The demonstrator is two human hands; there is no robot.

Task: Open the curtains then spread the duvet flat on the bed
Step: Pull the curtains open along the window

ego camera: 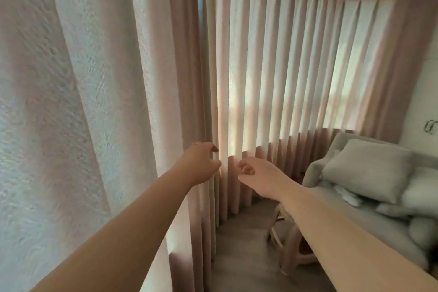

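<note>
Pale pink pleated curtains hang drawn across the window: a left panel (94, 78) close to me and a right panel (284, 78) running toward the bed. They meet at a narrow gap just above my hands. My left hand (201, 163) is at the edge of the left panel with its fingers curled and apart, gripping nothing. My right hand (256, 175) hovers before the right panel's edge, fingers loosely bent, also holding nothing. A grey bed (369, 225) stands at the right, with a rumpled grey duvet (417, 227) bunched at its right side and a grey pillow (365, 168) above it.
A small rattan stool (284, 244) stands on the grey carpet (239, 256) between the curtains and the bed. The white wall (424, 92) lies behind the headboard. A strip of floor runs along the curtain hem.
</note>
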